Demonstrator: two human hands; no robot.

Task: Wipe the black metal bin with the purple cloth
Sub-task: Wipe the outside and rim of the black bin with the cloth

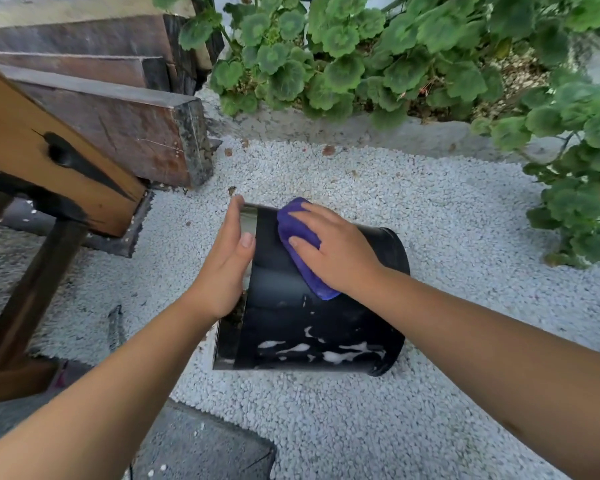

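The black metal bin [291, 323] lies on its side on white gravel, its open mouth facing left and its base to the right. White foam streaks mark its lower side. My left hand [227, 258] lies flat against the bin's open rim with its fingers pointing up. My right hand [333, 247] presses the folded purple cloth [297, 237] onto the top of the bin's curved wall. Part of the cloth is hidden under my palm.
A wooden bench leg and beam [49, 161] stand to the left with dark stone steps [118, 123] behind. Green leafy plants [378, 53] in a concrete-edged bed fill the back and right. White gravel [465, 220] surrounds the bin; a dark paving slab [201, 448] lies near me.
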